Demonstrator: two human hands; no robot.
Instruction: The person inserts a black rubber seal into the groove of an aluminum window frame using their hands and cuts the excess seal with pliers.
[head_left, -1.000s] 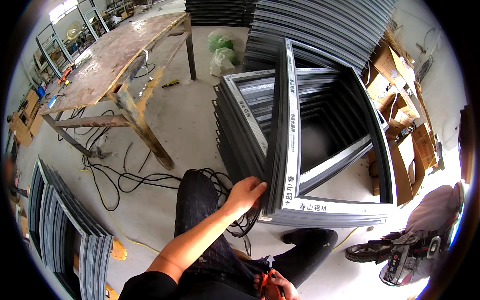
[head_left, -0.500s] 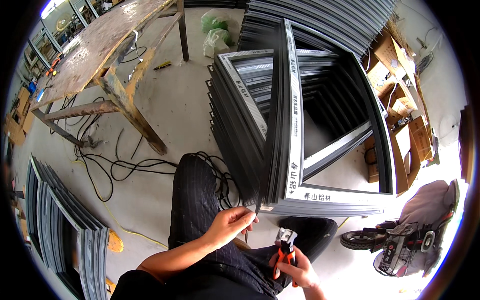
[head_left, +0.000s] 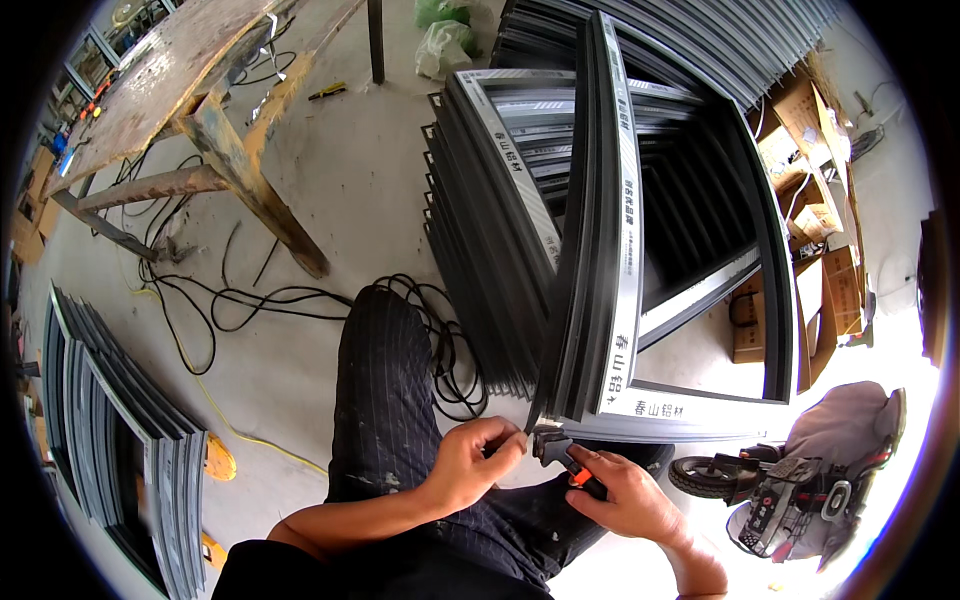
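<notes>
In front of my knees stands a dark metal window frame (head_left: 624,270) with white printed film on its face, resting on a stack of similar frames (head_left: 480,270). My left hand (head_left: 468,465) is closed in a pinch on a thin black strip (head_left: 532,422) at the frame's near lower corner. From the right, my right hand (head_left: 632,500) grips a pair of cutting pliers (head_left: 551,446) with orange and black handles. Their head is right beside the strip and my left fingertips. Whether the jaws touch the strip cannot be made out.
More frames (head_left: 125,420) stand at the lower left, and long profiles (head_left: 690,40) lie at the back. A worn workbench (head_left: 215,130) is at the upper left, with black cables (head_left: 270,310) on the floor. Cardboard boxes (head_left: 835,290) and a small wheeled vehicle (head_left: 790,490) are to the right.
My right hand has brought the pliers up and left, to the frame's corner beside my left fingers. My left hand keeps its pinch. The whole view has shifted slightly.
</notes>
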